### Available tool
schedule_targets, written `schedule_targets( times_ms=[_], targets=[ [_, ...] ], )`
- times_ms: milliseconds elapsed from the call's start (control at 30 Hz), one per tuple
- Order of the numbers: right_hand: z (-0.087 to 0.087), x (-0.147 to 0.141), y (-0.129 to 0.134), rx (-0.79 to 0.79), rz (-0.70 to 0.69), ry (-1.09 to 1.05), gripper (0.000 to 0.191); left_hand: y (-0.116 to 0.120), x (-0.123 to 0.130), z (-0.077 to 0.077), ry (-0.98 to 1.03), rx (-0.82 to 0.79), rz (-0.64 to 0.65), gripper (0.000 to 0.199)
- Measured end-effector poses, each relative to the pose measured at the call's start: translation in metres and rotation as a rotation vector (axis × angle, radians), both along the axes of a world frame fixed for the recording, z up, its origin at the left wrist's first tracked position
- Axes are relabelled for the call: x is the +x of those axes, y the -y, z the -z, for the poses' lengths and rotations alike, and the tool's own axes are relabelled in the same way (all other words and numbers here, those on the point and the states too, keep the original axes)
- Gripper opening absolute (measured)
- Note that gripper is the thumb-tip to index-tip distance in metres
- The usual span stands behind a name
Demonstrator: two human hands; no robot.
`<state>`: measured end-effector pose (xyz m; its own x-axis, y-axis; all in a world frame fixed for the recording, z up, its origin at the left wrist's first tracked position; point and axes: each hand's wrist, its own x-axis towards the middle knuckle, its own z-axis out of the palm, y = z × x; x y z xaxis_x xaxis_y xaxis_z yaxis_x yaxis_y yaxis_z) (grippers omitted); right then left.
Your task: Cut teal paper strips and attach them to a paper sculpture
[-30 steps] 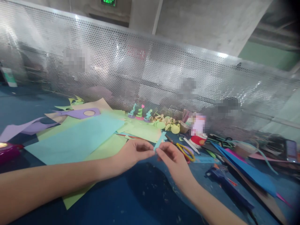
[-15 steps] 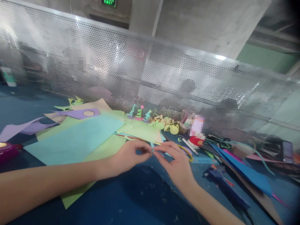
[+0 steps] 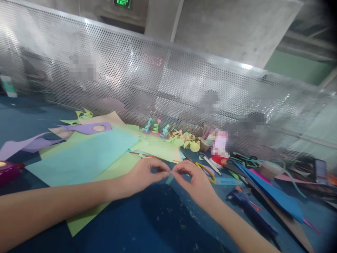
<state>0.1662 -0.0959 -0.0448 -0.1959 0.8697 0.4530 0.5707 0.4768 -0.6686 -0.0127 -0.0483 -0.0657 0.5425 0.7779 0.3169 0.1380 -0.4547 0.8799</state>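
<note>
Pale blue, a small paper strip [image 3: 169, 179] is hanging over the bench [image 3: 118, 232] between your left hand [image 3: 149, 175] and right hand [image 3: 193, 179], each pinching it between thumb and fingers, tips nearly meeting. With so little showing past your fingers, you could be creasing or tearing it if your hands are pulling unevenly, and a loosening pinch could be dropping it near the green sheet [image 3: 76, 221].

A small, narrow light-blue paper strip [image 3: 170, 179] is pinched where the left hand [image 3: 147, 176] and right hand [image 3: 197, 178] meet. One end slants out just below them; the rest is mostly hidden.
</note>
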Motion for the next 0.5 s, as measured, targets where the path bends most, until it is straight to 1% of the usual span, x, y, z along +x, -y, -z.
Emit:
schedule_targets(
  times_ms=[133,233,300,367,500],
  targets=[
    [0.0006,0.0011,-0.0018,-0.256,-0.017,-0.145,0.019,-0.0048,0.0009,-0.0010,0.075,-0.160,0.055,0.022],
    [0.0005,-0.0001,-0.0010,-0.383,-0.026,-0.248,0.022,-0.0075,0.0013,-0.0004,0.118,-0.252,0.110,0.022],
    [0.0007,-0.0018,-0.0002,-0.435,-0.051,-0.316,0.022,-0.0073,0.0011,-0.0002,0.130,-0.292,0.138,0.021],
    [0.0022,-0.0038,0.0004,-0.459,-0.060,-0.380,0.022,-0.0060,0.0009,-0.0001,0.134,-0.322,0.136,0.021],
    [0.0091,-0.0065,-0.0001,-0.445,0.005,-0.474,0.024,-0.0032,0.0015,0.0020,0.134,-0.366,0.084,0.022]
  ],
)
